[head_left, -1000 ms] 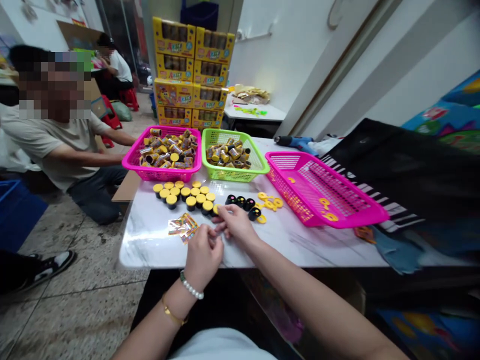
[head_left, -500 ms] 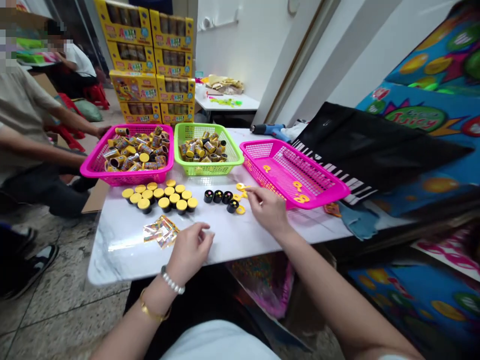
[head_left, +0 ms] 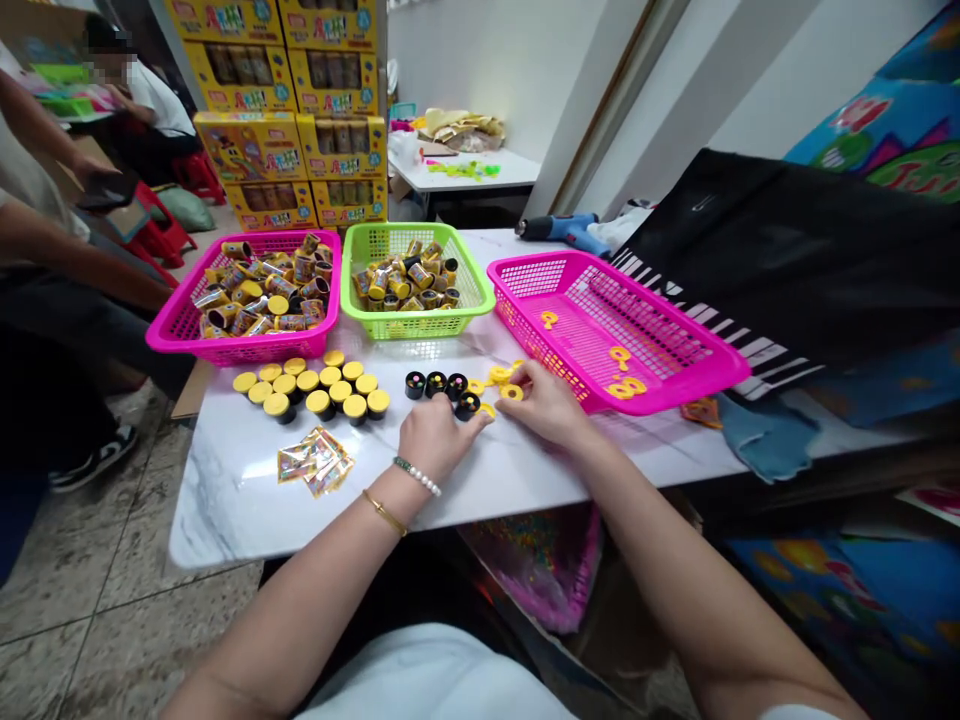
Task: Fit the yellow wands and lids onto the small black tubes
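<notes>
- Left hand (head_left: 433, 437) has moved from the tabletop's (head_left: 225, 500) near edge to the black cups (head_left: 442, 385), fingers loosely curled, touching one.
- Right hand (head_left: 546, 402) has slid closer, pinching a yellow ring (head_left: 512, 391).

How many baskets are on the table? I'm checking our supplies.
3, along the table's far side: a pink basket at left, a green basket in the middle, another pink basket at right.

Baskets (head_left: 420, 322) wall the far side; near tabletop (head_left: 487, 480) open.

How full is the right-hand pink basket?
Nearly empty: the pink basket holds only a few yellow rings on its mesh floor.
</notes>
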The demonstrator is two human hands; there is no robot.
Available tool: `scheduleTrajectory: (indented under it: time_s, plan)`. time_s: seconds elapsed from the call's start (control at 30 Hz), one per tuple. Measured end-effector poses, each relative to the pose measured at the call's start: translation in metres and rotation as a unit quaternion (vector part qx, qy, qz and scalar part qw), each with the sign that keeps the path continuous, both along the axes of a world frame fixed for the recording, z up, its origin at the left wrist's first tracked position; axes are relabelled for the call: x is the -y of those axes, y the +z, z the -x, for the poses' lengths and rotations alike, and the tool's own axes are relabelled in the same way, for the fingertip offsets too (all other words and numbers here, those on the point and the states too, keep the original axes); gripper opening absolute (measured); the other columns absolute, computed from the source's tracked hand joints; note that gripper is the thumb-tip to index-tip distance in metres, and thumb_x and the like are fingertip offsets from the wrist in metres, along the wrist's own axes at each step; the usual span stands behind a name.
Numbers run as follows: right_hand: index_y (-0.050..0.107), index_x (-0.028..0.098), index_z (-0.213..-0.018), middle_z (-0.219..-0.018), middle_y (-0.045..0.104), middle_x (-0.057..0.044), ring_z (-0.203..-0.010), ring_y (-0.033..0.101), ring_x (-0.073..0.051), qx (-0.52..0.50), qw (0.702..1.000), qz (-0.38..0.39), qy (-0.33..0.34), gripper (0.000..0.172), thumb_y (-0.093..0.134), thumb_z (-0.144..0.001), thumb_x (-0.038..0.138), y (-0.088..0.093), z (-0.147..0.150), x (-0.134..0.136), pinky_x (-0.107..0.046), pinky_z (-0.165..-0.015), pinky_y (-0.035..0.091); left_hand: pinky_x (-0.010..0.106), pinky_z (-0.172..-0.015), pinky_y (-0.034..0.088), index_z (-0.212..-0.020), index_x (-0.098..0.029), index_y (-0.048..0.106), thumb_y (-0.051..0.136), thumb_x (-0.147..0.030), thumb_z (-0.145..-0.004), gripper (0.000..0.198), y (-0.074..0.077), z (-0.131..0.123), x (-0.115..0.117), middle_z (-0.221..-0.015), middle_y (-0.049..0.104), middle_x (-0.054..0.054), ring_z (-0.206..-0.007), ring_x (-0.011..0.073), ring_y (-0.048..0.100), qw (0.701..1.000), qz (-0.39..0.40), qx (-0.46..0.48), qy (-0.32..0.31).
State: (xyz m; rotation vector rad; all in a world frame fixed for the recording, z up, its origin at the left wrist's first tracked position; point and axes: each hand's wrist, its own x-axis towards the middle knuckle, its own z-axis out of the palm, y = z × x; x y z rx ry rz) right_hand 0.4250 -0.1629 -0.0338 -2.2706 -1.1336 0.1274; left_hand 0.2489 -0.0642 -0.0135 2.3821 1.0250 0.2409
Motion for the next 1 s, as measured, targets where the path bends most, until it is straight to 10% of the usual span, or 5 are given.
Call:
scheduleTrajectory:
  time_s: [0.27, 0.47, 0.63, 0.77, 1.0]
  plan:
    - [0.048, 0.022, -0.075, -0.056, 0.053, 0.006, -0.048, 0.05, -0.01, -0.374, 0.917, -0.136, 0.025, 0.041, 0.079, -0.064, 0.047, -0.003, 0.04, 0.019, -0.021, -0.048, 0.038, 0.033, -0.067, 0.051, -0.101, -0.015, 0.066, 0.054, -0.054, -0.092, 0.042, 0.004, -0.008, 0.003, -0.086, 0.074, 0.013, -0.083, 0.0298, 0.072, 0.996, -0.078, -0.048, -0.024]
    - [0.057, 0.02, -0.117, -0.063, 0.061, 0.006, -0.045, 0.058, -0.013, -0.447, 0.876, -0.175, -0.044, 0.066, 0.083, -0.062, 0.047, 0.015, 0.054, 0.033, -0.023, -0.041, 0.046, 0.03, -0.056, 0.044, -0.09, -0.018, 0.064, 0.053, -0.041, -0.09, 0.026, 0.012, 0.047, 0.011, -0.081, 0.072, 0.008, -0.07, 0.0255, 0.069, 0.982, -0.15, -0.069, -0.09]
    - [0.067, 0.018, -0.091, -0.078, 0.069, -0.003, -0.071, 0.071, -0.021, -0.528, 0.836, -0.148, -0.019, 0.049, 0.089, -0.059, 0.048, 0.025, 0.083, 0.047, -0.031, -0.064, 0.059, 0.029, -0.059, 0.045, -0.09, -0.017, 0.066, 0.061, -0.041, -0.087, 0.025, 0.008, 0.103, 0.007, -0.077, 0.069, 0.005, -0.067, 0.0207, 0.066, 0.99, -0.119, -0.023, -0.078]
    - [0.067, 0.017, -0.078, -0.073, 0.066, -0.001, -0.062, 0.06, -0.011, -0.505, 0.851, -0.14, 0.035, 0.039, 0.088, -0.062, 0.046, 0.023, 0.112, 0.031, -0.023, -0.058, 0.05, 0.029, -0.07, 0.05, -0.119, -0.017, 0.065, 0.074, -0.036, -0.081, 0.043, 0.0, 0.107, 0.001, -0.083, 0.071, 0.004, -0.071, 0.0174, 0.066, 0.995, -0.028, 0.067, -0.074]
    - [0.063, 0.019, -0.09, -0.064, 0.059, 0.005, -0.049, 0.051, -0.008, -0.538, 0.834, -0.117, 0.044, 0.044, 0.088, -0.06, 0.04, 0.026, 0.128, 0.016, -0.018, -0.041, 0.039, 0.027, -0.069, 0.049, -0.109, -0.017, 0.072, 0.072, -0.024, -0.081, 0.029, -0.013, 0.098, 0.003, -0.08, 0.072, 0.002, -0.07, 0.0156, 0.065, 0.989, 0.031, 0.122, -0.075]
